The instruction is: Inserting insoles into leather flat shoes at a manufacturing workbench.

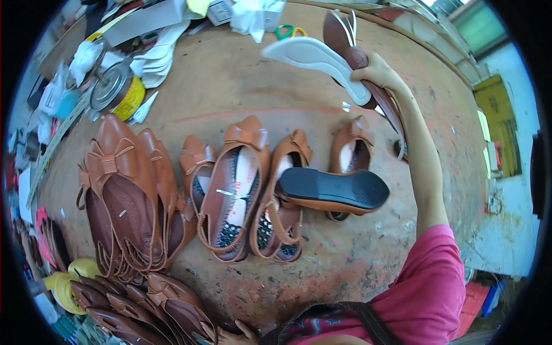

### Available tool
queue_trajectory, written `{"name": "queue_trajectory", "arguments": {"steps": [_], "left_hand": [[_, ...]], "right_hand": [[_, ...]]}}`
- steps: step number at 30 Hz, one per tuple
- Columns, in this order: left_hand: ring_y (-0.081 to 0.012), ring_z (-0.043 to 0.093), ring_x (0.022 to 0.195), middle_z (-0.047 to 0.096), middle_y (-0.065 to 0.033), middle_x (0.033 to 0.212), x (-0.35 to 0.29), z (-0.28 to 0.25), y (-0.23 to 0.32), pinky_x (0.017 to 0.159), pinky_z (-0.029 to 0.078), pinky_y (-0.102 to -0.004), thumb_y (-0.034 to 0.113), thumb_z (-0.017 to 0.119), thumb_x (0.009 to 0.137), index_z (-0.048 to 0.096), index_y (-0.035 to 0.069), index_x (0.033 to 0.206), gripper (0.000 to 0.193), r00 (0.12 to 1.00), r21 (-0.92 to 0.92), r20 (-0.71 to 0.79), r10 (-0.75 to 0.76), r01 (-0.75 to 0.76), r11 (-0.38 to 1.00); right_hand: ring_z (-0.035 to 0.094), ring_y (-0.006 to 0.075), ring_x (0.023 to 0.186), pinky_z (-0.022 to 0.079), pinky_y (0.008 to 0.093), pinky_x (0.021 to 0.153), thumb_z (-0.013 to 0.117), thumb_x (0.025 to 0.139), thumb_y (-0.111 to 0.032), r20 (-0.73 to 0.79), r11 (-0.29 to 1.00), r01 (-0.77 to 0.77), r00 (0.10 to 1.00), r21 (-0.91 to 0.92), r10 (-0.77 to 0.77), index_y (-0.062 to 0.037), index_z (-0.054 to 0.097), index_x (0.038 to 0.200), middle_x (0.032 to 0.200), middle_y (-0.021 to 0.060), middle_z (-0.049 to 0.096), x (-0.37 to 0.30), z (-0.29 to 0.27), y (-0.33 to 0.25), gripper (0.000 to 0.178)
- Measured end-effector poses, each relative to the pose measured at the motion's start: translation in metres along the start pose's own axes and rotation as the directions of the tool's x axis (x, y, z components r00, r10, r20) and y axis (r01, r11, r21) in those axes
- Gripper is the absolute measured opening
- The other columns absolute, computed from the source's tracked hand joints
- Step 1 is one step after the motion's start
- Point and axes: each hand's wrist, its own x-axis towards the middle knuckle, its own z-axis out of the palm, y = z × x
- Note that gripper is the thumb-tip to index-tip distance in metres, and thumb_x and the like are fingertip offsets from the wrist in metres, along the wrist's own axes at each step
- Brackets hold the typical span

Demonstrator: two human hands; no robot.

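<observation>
Stretched out over the far right of the table, my right hand is closed around a bunch of shoe insoles. A white insole points left out of the grip, and brown insoles stick out above and below it. At the lower edge, my left hand shows only in part beside a brown shoe; its grip is hidden. Between the hands stand brown slingback flats with bows, among them an open shoe with a pale patterned lining. One shoe lies on its side, its black sole facing up.
More brown flats are bunched at the left, and others are piled at the lower left by a yellow roll. A yellow-labelled can, white sheets and scissors lie toward the far edge of the worktable.
</observation>
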Motion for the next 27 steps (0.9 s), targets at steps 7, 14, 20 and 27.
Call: {"name": "queue_trajectory", "arguments": {"steps": [7,14,20,27], "left_hand": [[-0.0458,0.032,0.136,0.037,-0.0268,0.146,-0.004,0.005,-0.033,0.110,0.019,-0.0596,0.040,0.052,0.095,0.041,-0.007,0.138,0.065,0.986,0.280,0.024,0.162,-0.162,0.946],[-0.0451,0.035,0.135,0.040,-0.0269,0.146,0.001,0.004,-0.025,0.109,0.023,-0.0573,0.042,0.051,0.096,0.040,-0.003,0.142,0.065,0.946,0.263,-0.080,0.313,-0.283,0.922],[-0.0430,0.037,0.132,0.046,-0.0264,0.137,0.000,0.028,-0.044,0.110,0.018,-0.0591,0.037,0.059,0.092,0.044,-0.005,0.135,0.062,0.902,0.047,-0.288,0.321,-0.322,0.946],[-0.0361,0.049,0.104,0.052,-0.0168,0.106,-0.004,0.029,-0.041,0.091,0.038,-0.0472,0.001,0.065,0.082,0.049,-0.004,0.114,0.036,0.871,-0.328,-0.456,0.181,-0.354,0.876]], "right_hand": [[0.064,0.0259,0.101,0.049,0.0362,0.089,0.079,0.059,-0.042,-0.039,0.893,-0.273,0.951,0.356,0.307,0.0024,0.065,0.115,0.111,0.0181,0.066,-0.031,0.031,0.149,0.073],[0.068,0.0349,0.097,0.053,0.0394,0.084,0.077,0.063,-0.041,-0.200,0.986,-0.148,0.971,-0.082,0.130,0.0047,0.065,0.110,0.101,0.0268,0.068,-0.119,0.007,0.109,0.067],[0.062,0.0162,0.090,0.049,0.0305,0.084,0.072,0.066,-0.012,-0.086,0.929,-0.061,0.991,0.364,0.099,0.0062,0.063,0.107,0.096,0.0079,0.066,-0.326,-0.001,0.117,0.046],[0.062,0.0271,0.110,0.048,0.0373,0.096,0.087,0.066,-0.036,-0.118,0.603,-0.329,0.805,0.727,0.581,0.0052,0.041,0.138,0.118,0.0166,0.064,-0.436,0.056,0.234,0.094]]}}
